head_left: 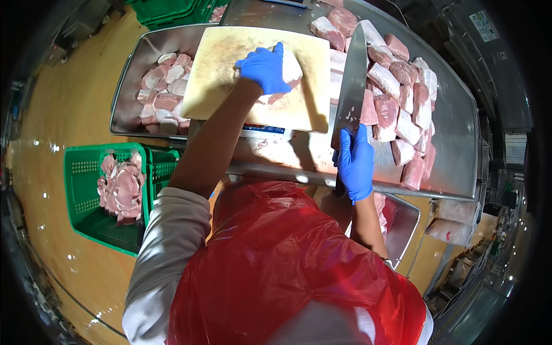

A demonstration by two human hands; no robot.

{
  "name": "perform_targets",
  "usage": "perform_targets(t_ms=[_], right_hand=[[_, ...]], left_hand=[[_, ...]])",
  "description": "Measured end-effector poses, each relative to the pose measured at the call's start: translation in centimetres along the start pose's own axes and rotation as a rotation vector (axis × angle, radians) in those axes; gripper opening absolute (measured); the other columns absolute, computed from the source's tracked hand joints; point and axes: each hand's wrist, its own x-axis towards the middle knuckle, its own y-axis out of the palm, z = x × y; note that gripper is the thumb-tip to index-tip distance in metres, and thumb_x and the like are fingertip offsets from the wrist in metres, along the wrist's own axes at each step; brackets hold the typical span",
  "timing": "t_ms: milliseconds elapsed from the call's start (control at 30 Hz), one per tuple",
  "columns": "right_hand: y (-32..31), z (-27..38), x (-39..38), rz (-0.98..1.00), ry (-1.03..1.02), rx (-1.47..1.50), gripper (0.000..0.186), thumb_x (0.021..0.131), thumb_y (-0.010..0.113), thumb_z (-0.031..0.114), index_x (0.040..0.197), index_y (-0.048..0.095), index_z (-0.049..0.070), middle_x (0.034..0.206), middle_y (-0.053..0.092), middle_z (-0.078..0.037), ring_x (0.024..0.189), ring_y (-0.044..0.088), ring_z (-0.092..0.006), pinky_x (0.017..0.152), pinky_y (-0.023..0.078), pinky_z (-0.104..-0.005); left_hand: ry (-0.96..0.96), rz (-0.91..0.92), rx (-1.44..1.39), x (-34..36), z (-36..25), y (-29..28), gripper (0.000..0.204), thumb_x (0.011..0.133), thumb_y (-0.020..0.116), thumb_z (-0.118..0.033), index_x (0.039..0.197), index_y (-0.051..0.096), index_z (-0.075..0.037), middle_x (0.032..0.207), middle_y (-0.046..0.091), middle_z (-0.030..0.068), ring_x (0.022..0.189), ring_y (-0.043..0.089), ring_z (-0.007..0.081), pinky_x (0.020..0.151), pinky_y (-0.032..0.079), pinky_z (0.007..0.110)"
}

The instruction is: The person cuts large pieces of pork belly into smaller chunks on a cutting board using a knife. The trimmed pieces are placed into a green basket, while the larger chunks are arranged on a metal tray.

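Observation:
On a pale, stained cutting board (213, 80) lies a piece of raw meat (292, 68) with white fat on top. My left hand (263, 70), in a blue glove, is closed over its left part and holds it against the board, hiding much of it. My right hand (356, 167), also gloved in blue, is wrapped round the dark handle of a large knife (352, 86). The broad blade points up and away, just right of the board and apart from the meat under my left hand. Beneath the board, part of a scale (264, 130) shows.
Several meat chunks (397, 80) cover the steel table (454, 115) at right. A steel tub (129, 115) of cut pieces stands left of the board. Below it, a green crate (86, 213) holds meat slices. Another steel tub (409, 221) sits under the table's front edge.

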Motion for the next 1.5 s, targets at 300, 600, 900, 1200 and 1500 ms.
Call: perform_targets(t_ms=[300, 600, 900, 1200, 1500], right_hand=[[-1.0, -1.7, 0.3, -0.011, -0.111, -0.126, 0.018, 0.102, 0.057, 0.017, 0.108, 0.051, 0.002, 0.087, 0.069, -0.024, 0.077, 0.065, -0.047, 0.063, 0.05, -0.0519], [1.4, -5.7, -2.0, 0.042, -0.091, -0.12, 0.023, 0.105, 0.052, 0.02, 0.109, 0.059, -0.002, 0.06, 0.058, -0.011, 0.048, 0.057, -0.0202, 0.048, 0.044, -0.0365], [9.0, 2.9, 3.5, 0.154, -0.292, -0.207, 0.017, 0.1, 0.056, 0.015, 0.113, 0.051, 0.005, 0.089, 0.064, -0.028, 0.08, 0.06, -0.0521, 0.065, 0.046, -0.0581], [13.8, 6.3, 5.5, 0.234, -0.286, -0.34, 0.017, 0.101, 0.048, 0.018, 0.111, 0.045, 0.004, 0.096, 0.065, -0.029, 0.08, 0.064, -0.0504, 0.068, 0.05, -0.0583], [-3.9, 4.5, -2.0, 0.695, -0.138, -0.696, 0.015, 0.098, 0.054, 0.016, 0.106, 0.047, 0.004, 0.086, 0.066, -0.029, 0.078, 0.065, -0.0492, 0.065, 0.05, -0.0567]], left_hand=[[1.21, -0.485, 0.296, -3.2, 5.3, 0.7, 0.041, 0.082, 0.069, -0.016, 0.123, 0.066, -0.019, 0.129, 0.062, 0.0101, 0.13, 0.05, 0.0337, 0.103, 0.04, 0.055], [0.218, -0.745, -0.717, -10.8, 10.1, 8.1, 0.023, 0.086, 0.064, 0.001, 0.109, 0.066, -0.002, 0.11, 0.066, 0.0167, 0.102, 0.065, 0.036, 0.091, 0.052, 0.042], [0.229, -0.891, -0.77, -9.1, 6.3, 10.2, 0.016, 0.081, 0.068, 0.0, 0.095, 0.066, -0.005, 0.091, 0.065, 0.0139, 0.081, 0.064, 0.032, 0.073, 0.052, 0.041], [0.049, -0.984, -0.742, -11.3, 8.5, 10.8, 0.01, 0.079, 0.07, -0.006, 0.084, 0.061, -0.009, 0.078, 0.06, 0.0099, 0.073, 0.063, 0.0304, 0.066, 0.05, 0.039], [-0.01, -0.985, -0.921, -11.8, 9.2, 9.6, 0.016, 0.083, 0.074, -0.008, 0.094, 0.063, -0.006, 0.086, 0.061, 0.0126, 0.069, 0.062, 0.025, 0.063, 0.052, 0.036]])
